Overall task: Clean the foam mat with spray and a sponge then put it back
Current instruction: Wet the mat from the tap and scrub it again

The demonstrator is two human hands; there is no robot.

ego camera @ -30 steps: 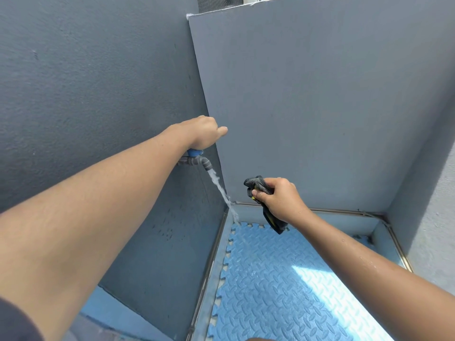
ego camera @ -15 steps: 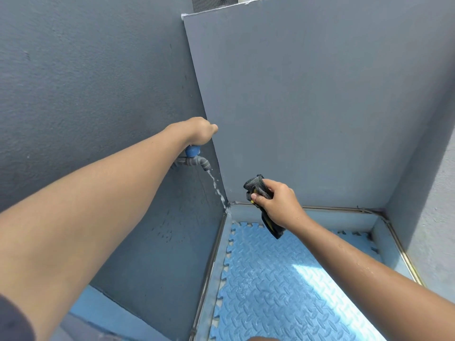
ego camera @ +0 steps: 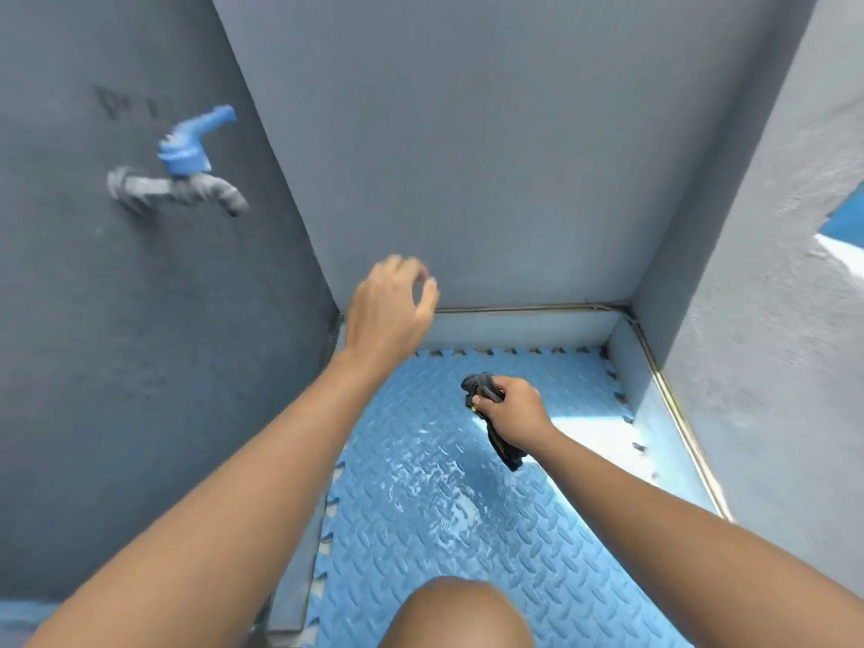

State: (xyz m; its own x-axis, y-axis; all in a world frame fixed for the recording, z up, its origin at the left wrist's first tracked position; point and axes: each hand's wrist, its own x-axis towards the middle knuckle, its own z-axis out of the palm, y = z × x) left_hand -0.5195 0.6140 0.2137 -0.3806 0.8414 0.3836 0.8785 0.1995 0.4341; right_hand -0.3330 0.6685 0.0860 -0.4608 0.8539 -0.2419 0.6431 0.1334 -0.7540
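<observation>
my right hand (ego camera: 516,413) curls tight round a dark, crumpled sponge (ego camera: 481,390) with a yellow edge, over the mat (ego camera: 421,530). my left hand (ego camera: 390,315) hangs in the air, fingers loosely bent, holding nothing. the mat is blue foam, wet and glossy, diamond-embossed with jigsaw edges, lying flat in the corner between rough grey walls (ego camera: 467,156). a grey tap (ego camera: 187,189), blue-handled, juts from the left wall.

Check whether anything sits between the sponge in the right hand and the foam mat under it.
Nothing visible does. The right hand grips the dark sponge over a bare, wet stretch of the foam mat. The left hand is off to the side near the wall corner, holding nothing.
</observation>
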